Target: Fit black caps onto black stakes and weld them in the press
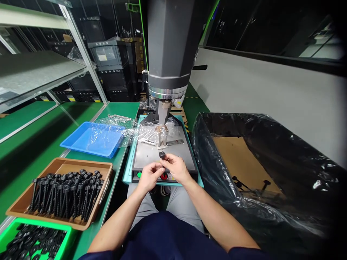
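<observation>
Both my hands meet in front of the press machine, over the near edge of its metal base plate (141, 157). Between the fingertips of my right hand (176, 168) is a small black plastic part (162, 155) with a round head; its lower end is hidden by the fingers. My left hand (150, 176) is closed just below, its thumb and fingers pinched near the right fingers; what it grips is hidden. Beyond them a metal fixture (162, 139) stands on the plate, under the machine's head (169, 47). A red button (164, 176) and a green button (139, 174) show on the front panel.
Left on the green bench are a blue tray (78, 139) with clear plastic film (108, 131), a brown tray (62, 164) of upright black ribbed rods (67, 191), and a green bin (72, 234) of black round parts. At right, a plastic-lined box (227, 124) holds several black pieces.
</observation>
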Action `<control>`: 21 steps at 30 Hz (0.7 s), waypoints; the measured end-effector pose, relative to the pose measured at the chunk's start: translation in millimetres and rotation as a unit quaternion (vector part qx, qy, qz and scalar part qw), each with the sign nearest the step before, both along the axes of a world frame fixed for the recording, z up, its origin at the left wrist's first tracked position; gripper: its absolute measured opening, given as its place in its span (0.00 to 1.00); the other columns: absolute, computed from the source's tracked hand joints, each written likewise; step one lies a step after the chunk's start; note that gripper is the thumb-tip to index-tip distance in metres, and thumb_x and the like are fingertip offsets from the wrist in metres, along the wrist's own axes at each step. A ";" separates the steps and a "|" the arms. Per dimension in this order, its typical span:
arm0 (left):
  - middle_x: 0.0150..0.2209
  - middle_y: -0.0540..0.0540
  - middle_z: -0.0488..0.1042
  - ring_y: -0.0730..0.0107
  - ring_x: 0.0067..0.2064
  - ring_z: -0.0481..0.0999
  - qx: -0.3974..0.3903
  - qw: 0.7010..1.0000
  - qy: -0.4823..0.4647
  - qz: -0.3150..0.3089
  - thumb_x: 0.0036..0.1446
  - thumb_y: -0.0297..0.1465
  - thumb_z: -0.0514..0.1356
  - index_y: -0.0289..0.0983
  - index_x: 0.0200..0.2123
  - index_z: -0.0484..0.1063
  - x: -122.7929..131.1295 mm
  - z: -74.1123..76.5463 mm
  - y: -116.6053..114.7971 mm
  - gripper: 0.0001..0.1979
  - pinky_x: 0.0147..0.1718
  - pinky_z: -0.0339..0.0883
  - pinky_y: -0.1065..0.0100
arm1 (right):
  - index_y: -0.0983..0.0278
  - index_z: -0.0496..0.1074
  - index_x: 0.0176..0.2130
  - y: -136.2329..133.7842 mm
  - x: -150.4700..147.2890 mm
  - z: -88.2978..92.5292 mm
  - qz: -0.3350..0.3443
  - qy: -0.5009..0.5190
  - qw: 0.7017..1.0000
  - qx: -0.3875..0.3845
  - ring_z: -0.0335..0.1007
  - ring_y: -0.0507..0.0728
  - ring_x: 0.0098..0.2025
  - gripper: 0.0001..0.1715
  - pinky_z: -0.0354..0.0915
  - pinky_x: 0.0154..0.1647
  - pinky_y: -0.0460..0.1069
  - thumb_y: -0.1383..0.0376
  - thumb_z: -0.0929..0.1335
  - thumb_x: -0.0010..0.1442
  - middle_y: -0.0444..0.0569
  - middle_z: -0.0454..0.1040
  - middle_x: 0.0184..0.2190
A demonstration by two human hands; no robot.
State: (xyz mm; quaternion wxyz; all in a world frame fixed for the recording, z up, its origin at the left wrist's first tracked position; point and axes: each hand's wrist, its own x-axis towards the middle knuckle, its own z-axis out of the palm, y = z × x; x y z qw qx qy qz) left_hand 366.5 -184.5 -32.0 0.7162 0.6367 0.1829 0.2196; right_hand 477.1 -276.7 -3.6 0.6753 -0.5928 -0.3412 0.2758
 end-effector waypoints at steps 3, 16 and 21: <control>0.28 0.47 0.75 0.72 0.29 0.70 0.007 1.000 -0.006 -0.010 0.50 0.38 0.67 0.34 0.33 0.76 -0.9 -1.2 -1.5 0.13 0.32 0.64 0.69 | 0.64 0.73 0.33 -0.8 -1.4 -1.7 -0.005 -0.019 1.000 -0.006 0.67 0.54 0.30 0.14 0.64 0.34 0.49 0.56 0.72 0.53 0.44 0.71 0.27; 0.28 0.47 0.75 0.67 0.32 0.73 0.052 0.998 0.023 -0.008 0.53 0.41 0.64 0.35 0.31 0.75 -4.3 -1.4 -4.9 0.14 0.35 0.68 0.67 | 0.61 0.69 0.32 -5.2 -6.6 -7.7 -0.072 -0.186 0.980 -0.017 0.68 0.56 0.34 0.08 0.64 0.39 0.50 0.60 0.72 0.54 0.45 0.72 0.30; 0.30 0.47 0.75 0.66 0.35 0.73 0.075 0.997 0.009 -0.010 0.56 0.42 0.62 0.35 0.31 0.75 -4.3 -0.8 -5.8 0.14 0.40 0.68 0.65 | 0.60 0.67 0.30 -5.9 -10.2 -4.6 -0.094 -0.250 0.963 0.018 0.66 0.56 0.33 0.07 0.63 0.35 0.50 0.63 0.70 0.57 0.45 0.68 0.29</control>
